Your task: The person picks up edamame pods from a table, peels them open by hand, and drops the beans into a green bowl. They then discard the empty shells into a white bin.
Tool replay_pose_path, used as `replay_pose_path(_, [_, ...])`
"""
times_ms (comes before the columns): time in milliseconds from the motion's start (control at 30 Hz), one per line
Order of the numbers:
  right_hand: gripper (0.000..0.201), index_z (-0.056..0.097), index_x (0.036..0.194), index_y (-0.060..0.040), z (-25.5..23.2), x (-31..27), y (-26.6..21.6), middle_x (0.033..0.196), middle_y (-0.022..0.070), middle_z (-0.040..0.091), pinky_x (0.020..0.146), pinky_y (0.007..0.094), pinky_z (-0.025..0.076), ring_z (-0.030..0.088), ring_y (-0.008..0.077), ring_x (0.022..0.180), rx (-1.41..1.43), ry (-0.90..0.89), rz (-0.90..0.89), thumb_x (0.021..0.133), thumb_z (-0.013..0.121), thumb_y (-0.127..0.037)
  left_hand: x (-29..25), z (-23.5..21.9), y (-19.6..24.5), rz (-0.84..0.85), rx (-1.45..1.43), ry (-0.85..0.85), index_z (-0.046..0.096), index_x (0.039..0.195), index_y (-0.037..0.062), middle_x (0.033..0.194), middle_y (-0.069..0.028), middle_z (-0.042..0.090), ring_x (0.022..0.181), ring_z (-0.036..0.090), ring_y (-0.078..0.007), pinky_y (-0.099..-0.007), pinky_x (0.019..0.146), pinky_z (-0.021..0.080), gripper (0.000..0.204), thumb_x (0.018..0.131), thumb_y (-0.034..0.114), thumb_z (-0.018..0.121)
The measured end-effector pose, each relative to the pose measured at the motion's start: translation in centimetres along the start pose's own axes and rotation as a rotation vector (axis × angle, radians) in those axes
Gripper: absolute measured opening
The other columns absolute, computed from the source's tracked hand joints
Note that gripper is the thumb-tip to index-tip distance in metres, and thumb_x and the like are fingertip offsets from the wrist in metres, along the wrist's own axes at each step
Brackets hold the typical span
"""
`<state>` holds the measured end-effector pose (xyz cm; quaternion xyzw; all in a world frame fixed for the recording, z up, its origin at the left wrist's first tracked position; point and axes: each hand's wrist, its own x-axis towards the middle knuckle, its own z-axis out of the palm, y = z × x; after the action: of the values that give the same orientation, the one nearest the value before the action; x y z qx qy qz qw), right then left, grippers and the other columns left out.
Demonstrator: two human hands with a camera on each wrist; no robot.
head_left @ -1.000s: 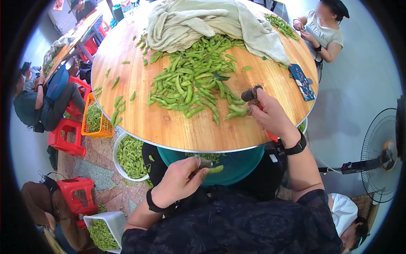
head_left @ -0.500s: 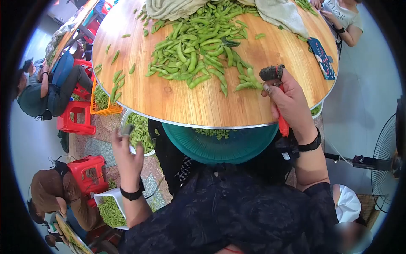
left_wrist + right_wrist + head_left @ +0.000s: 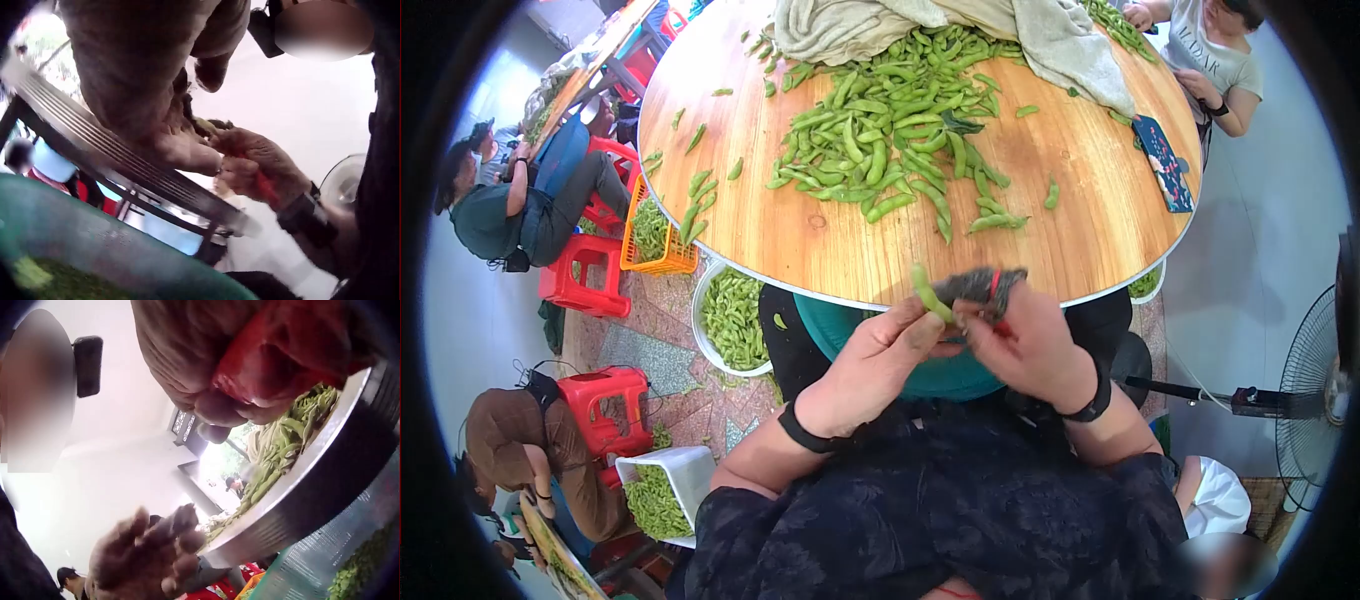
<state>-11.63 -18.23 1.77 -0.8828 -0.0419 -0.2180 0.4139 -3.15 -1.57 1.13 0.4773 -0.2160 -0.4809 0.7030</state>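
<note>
Over the table's near edge, my two hands meet at a green soybean pod [image 3: 928,293]. The pod stands tilted up from the fingertips of my left hand [image 3: 875,365], which pinches its lower end. My right hand [image 3: 1025,345] is right beside it, a dark wrap [image 3: 980,290] with a red band round one of its digits. In the right wrist view, its curled fingers grip a red handle [image 3: 281,356]; the tool's working end is hidden. A heap of pods [image 3: 880,130] lies on the round wooden table [image 3: 800,250]. Below is a green basin [image 3: 825,325].
A beige cloth [image 3: 850,30] covers the heap's far side. A blue patterned phone-like object [image 3: 1163,165] lies at the table's right. At left stand a white bucket [image 3: 735,320] of pods, an orange basket [image 3: 640,255] and red stools [image 3: 585,275]. A fan [image 3: 1315,380] stands at right.
My left hand let go of a pod, swung left near the white bucket, then came back to the middle. My right hand moved from the heap's edge toward me, and a pod is now between the hands.
</note>
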Motion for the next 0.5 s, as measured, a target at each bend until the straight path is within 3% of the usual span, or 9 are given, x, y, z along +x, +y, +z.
replay_pose_path(33, [0.025,0.057,0.106,0.0005,0.1,-0.3,0.1,0.075,0.0153,0.062,0.053,0.0344,0.049,0.064,0.0305,0.062,-0.079,-0.079,-0.028,0.083,0.062,-0.006,0.3,0.4,-0.2,-0.008,-0.134,0.023,0.045,0.128,-0.0023,0.12,-0.0125,0.057,0.108,0.057,-0.0215,-0.0351,0.092,0.045,0.034,0.1,0.017,0.042])
replay_pose_path(100, [0.024,0.056,0.105,0.0013,0.4,-0.5,-0.4,0.073,0.0143,0.061,0.052,0.0345,0.049,0.063,0.0294,0.061,-0.074,-0.031,-0.054,0.082,0.061,-0.004,0.4,0.6,-0.3,-0.019,-0.264,0.045,0.047,0.126,-0.0018,0.115,-0.0104,0.058,0.107,0.057,-0.0191,-0.0353,0.093,0.045,0.031,0.099,0.015,0.043])
replay_pose_path(167, [0.023,0.055,0.103,0.0021,0.2,-0.6,-1.4,0.07,0.0134,0.06,0.052,0.0346,0.048,0.063,0.0283,0.059,-0.066,0.018,-0.079,0.082,0.06,-0.003,0.2,0.5,-0.1,0.093,0.195,0.078,0.051,0.12,0.0,0.106,-0.0049,0.06,0.1,0.056,-0.0125,-0.0308,0.09,0.045,0.025,0.098,0.013,0.047])
replay_pose_path(233, [0.024,0.051,0.104,0.0033,-0.6,-0.9,-2.6,0.068,0.0128,0.058,0.05,0.0343,0.046,0.061,0.027,0.056,0.154,0.097,0.275,0.08,0.057,0.0,-0.1,-0.4,-0.8,0.137,0.255,0.083,0.052,0.117,0.0007,0.101,-0.0022,0.059,0.094,0.053,-0.009,-0.0267,0.085,0.044,0.023,0.098,0.014,0.048])
replay_pose_path(300, [0.025,0.048,0.107,0.0023,-1.2,-1.3,-1.5,0.068,0.0104,0.057,0.049,0.0316,0.044,0.058,0.023,0.053,0.162,0.089,0.263,0.082,0.05,0.001,-0.5,-1.0,-0.9,0.179,0.311,0.085,0.054,0.115,0.0015,0.096,0.0005,0.058,0.088,0.051,-0.0056,-0.0227,0.079,0.043,0.022,0.098,0.015,0.048])
replay_pose_path(367, [0.022,0.047,0.106,0.0007,-1.8,-1.2,-1.3,0.067,0.0082,0.056,0.048,0.0293,0.043,0.056,0.0202,0.051,0.509,-0.069,0.456,0.084,0.045,0.001,-1.1,-1.3,-0.4,0.091,0.436,0.061,0.058,0.109,0.0011,0.096,-0.0022,0.06,0.089,0.052,-0.0076,-0.0231,0.079,0.044,0.018,0.096,0.013,0.053])
replay_pose_path(433, [0.017,0.046,0.104,-0.0005,-1.8,-0.8,-2.2,0.068,0.0062,0.056,0.051,0.0287,0.044,0.056,0.0168,0.056,0.51,-0.096,0.454,0.087,0.044,-0.001,-1.4,-1.0,-0.4,0.037,0.392,0.065,0.058,0.108,0.0014,0.096,-0.0017,0.059,0.088,0.052,-0.0078,-0.0232,0.078,0.044,0.017,0.095,0.012,0.054])
replay_pose_path(500, [0.016,0.045,0.104,-0.0008,-2.2,-0.2,-3.3,0.071,0.0088,0.057,0.057,0.0304,0.045,0.059,0.0195,0.062,0.47,-0.338,0.724,0.088,0.046,-0.003,-1.5,-0.9,-0.6,-0.019,0.349,0.07,0.058,0.107,0.0016,0.095,-0.0012,0.059,0.087,0.052,-0.0079,-0.0233,0.077,0.044,0.015,0.095,0.01,0.054])
